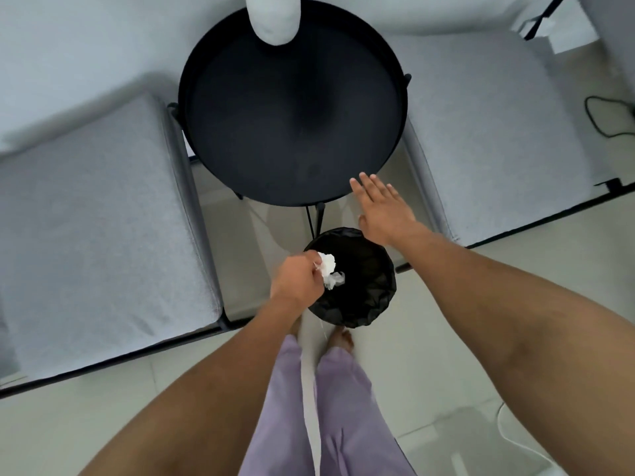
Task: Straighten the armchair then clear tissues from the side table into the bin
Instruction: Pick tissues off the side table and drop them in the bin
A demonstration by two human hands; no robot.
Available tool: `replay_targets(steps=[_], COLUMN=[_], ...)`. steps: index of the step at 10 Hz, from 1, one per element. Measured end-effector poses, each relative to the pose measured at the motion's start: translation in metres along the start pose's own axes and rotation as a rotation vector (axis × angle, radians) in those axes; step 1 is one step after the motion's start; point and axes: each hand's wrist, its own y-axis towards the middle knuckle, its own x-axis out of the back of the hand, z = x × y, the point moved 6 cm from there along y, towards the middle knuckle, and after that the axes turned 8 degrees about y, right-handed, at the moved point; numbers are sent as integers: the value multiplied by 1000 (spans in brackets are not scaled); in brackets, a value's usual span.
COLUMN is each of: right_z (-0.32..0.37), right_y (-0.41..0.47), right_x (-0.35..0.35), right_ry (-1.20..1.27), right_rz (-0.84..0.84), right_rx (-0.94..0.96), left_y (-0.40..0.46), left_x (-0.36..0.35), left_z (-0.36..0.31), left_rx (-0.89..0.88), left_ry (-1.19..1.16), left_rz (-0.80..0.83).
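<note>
A round black side table (240,159) with a raised rim stands between two grey armchairs, one on the left (96,218) and one on the right (488,132). On the floor below it sits a small bin (364,290) lined with a black bag. My left hand (299,280) is closed on crumpled white tissues (328,269), held over the bin's left rim. My right hand (385,207) hovers flat with fingers spread, just past the table's near right edge and above the bin. No tissues show on the tabletop.
A pale rounded object (275,18) rests at the table's far rim. A black cable (604,118) lies on the floor at the right and a white cable (515,438) at the lower right. My legs and bare feet (340,338) stand right behind the bin on pale tiles.
</note>
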Motion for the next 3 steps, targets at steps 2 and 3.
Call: replay_targets(steps=[2, 3], right_z=[-6, -6], right_y=[5, 5], right_x=[-6, -3], right_ry=[9, 3], right_rz=[79, 91], right_rx=[13, -6], left_y=[7, 12], left_x=[-26, -21], left_z=[-3, -4], left_rx=[16, 10], left_ry=[-14, -29], left_rz=[162, 180])
